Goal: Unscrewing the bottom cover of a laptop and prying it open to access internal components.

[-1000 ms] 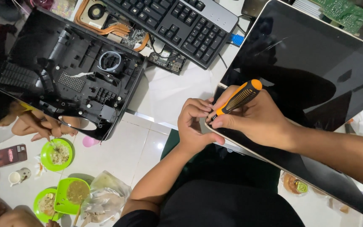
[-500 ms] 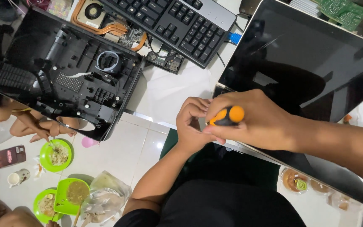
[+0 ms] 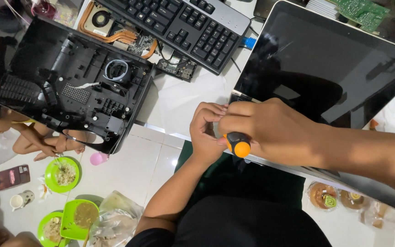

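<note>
The fingers of the right hand are closed around a screwdriver with a black and orange handle, its orange end facing the camera. The left hand has its fingers curled against the near left corner of the dark laptop screen, touching the right hand.

On the floor at the near left lies a dark red rectangular packet. Beside it, green plates hold food, and a clear plastic bag lies near them. At the near right, clear round tubs hold brown snacks.

The white table carries a black keyboard at the far side and an open black plastic casing at the left. The floor has white tiles.
</note>
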